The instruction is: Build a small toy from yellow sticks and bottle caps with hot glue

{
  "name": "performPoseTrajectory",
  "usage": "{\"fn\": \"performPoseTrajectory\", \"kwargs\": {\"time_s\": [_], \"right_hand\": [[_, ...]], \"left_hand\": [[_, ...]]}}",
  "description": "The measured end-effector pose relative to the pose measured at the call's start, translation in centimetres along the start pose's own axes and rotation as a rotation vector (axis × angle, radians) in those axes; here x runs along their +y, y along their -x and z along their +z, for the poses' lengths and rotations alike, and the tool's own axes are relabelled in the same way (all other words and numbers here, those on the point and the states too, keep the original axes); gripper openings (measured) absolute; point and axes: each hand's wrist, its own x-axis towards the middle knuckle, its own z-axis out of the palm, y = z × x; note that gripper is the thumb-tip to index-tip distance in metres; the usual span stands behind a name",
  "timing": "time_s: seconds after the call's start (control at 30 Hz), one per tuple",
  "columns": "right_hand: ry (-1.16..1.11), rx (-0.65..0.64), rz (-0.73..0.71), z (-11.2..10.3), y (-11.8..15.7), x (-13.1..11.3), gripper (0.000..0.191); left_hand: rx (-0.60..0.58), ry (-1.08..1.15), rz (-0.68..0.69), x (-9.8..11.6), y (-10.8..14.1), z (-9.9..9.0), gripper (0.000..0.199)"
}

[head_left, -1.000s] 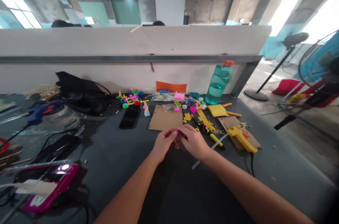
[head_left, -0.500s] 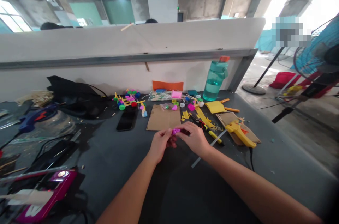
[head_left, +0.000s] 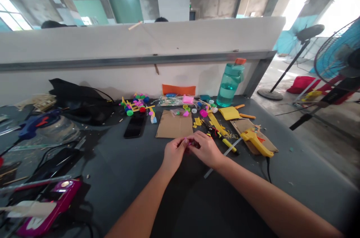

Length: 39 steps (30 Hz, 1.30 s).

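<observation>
My left hand (head_left: 174,154) and my right hand (head_left: 206,150) meet above the dark table, fingertips pinched together on a small purple-pink piece (head_left: 190,142). Fingers cover most of it, so its exact kind does not show; it could be soft clay. Just beyond my hands lies a flat piece of cardboard (head_left: 173,127). Beside my right wrist is a clear glue stick (head_left: 222,158), reaching toward a yellow glue gun (head_left: 257,143) on another cardboard piece. A yellow-handled craft knife (head_left: 230,145) lies close to my right hand.
A phone (head_left: 135,125) and colourful small models (head_left: 136,106) lie left of the cardboard. A teal water bottle (head_left: 228,85) stands by the white partition (head_left: 112,48). Yellow scissors handles (head_left: 247,116), a blue glue gun (head_left: 36,125) and a magenta device (head_left: 53,208) are around. Fans stand at right.
My fingers have closed in further around the purple-pink piece, hiding more of it. Both hands stay in nearly the same place; the view has shifted slightly.
</observation>
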Motion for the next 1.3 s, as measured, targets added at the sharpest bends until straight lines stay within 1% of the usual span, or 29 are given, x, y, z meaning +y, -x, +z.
{"fn": "performPoseTrajectory", "kwargs": {"time_s": [0.03, 0.13, 0.2, 0.23, 0.3, 0.37, 0.47, 0.53, 0.63, 0.73, 0.8, 0.87, 0.93, 1.0, 1.07, 1.2, 1.3], "right_hand": [[-0.009, 0.007, 0.01, -0.02, -0.01, -0.08, 0.02], [-0.006, 0.021, 0.049, -0.11, -0.05, -0.27, 0.03], [-0.008, 0.023, 0.067, -0.18, -0.09, -0.27, 0.036], [-0.011, 0.018, 0.068, -0.21, -0.12, -0.22, 0.036], [-0.016, -0.002, 0.051, -0.27, -0.19, -0.03, 0.029], [-0.019, -0.009, 0.015, -0.32, -0.24, 0.21, 0.017], [-0.027, 0.039, -0.025, -0.37, -0.28, 0.45, 0.007], [-0.031, 0.073, -0.033, -0.39, -0.29, 0.48, 0.005], [-0.028, 0.086, -0.044, -0.37, -0.3, 0.47, 0.006], [-0.017, 0.059, -0.053, -0.23, -0.25, 0.49, 0.005], [-0.03, 0.04, -0.032, -0.09, -0.16, 0.53, 0.01], [-0.068, 0.024, 0.008, 0.03, -0.08, 0.56, 0.018], [-0.098, 0.013, 0.044, 0.08, -0.06, 0.56, 0.021], [-0.109, 0.026, 0.072, 0.02, -0.14, 0.56, 0.021], [-0.115, 0.035, 0.077, -0.11, -0.31, 0.55, 0.019], [-0.106, 0.02, 0.017, -0.35, -0.56, 0.53, 0.005], [-0.08, 0.045, -0.005, -0.28, -0.47, 0.55, 0.005]], "left_hand": [[0.001, -0.024, 0.006, 0.03, -0.02, -0.13, 0.037], [0.014, -0.126, 0.084, 0.01, -0.09, -0.47, 0.036], [-0.018, -0.136, 0.1, -0.09, -0.1, -0.54, 0.037], [-0.046, -0.113, 0.085, -0.15, -0.1, -0.51, 0.038], [-0.08, -0.019, 0.028, -0.27, -0.12, -0.37, 0.04], [-0.077, 0.127, -0.047, -0.33, -0.16, -0.16, 0.044], [-0.061, 0.321, -0.147, -0.29, -0.24, 0.09, 0.048], [-0.071, 0.371, -0.182, -0.22, -0.28, 0.13, 0.047], [-0.124, 0.39, -0.211, -0.22, -0.32, -0.05, 0.043], [-0.174, 0.387, -0.21, -0.39, -0.41, -0.36, 0.038], [-0.166, 0.38, -0.206, -0.53, -0.52, -0.52, 0.036], [-0.131, 0.376, -0.205, -0.65, -0.66, -0.62, 0.036], [-0.095, 0.374, -0.203, -0.7, -0.77, -0.64, 0.036], [-0.082, 0.359, -0.193, -0.67, -0.8, -0.63, 0.037], [-0.095, 0.34, -0.178, -0.58, -0.74, -0.59, 0.036], [-0.104, 0.347, -0.164, -0.45, -0.55, -0.46, 0.039], [-0.113, 0.39, -0.178, -0.48, -0.48, -0.39, 0.041]]}}
